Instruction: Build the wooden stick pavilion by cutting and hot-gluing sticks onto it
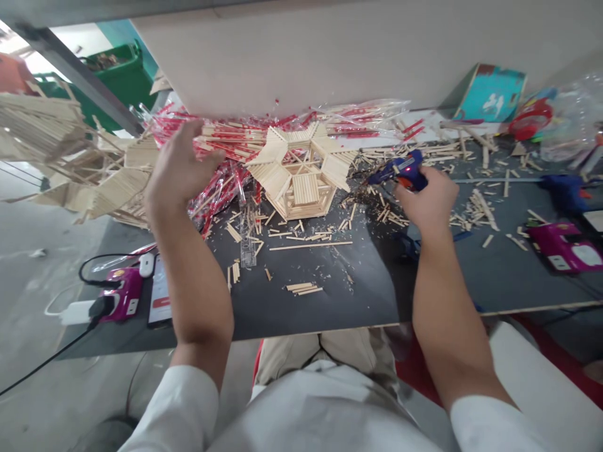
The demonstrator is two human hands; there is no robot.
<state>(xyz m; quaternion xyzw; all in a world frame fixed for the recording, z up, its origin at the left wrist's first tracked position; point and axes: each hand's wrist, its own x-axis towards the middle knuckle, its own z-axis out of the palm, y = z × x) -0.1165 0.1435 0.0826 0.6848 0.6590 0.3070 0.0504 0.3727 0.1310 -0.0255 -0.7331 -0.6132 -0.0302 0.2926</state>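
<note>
A hexagonal model built of thin wooden sticks [301, 172] stands on the dark table top [330, 289]. My left hand [176, 169] is raised to its left, fingers curled loosely over a pile of red-and-clear stick packets [221, 188]; whether it grips one is hidden. My right hand [424, 201] is closed round a blue glue gun [400, 171], its nozzle pointing left toward the model's right side, a short gap away.
Loose sticks and offcuts litter the table around the model. A clear ruler [247, 232] lies in front of it. A magenta device [120, 295] with cables and a phone [160, 295] sit left. A second glue gun [565, 191] and magenta box [565, 248] sit right. Larger stick structures [70, 157] stand far left.
</note>
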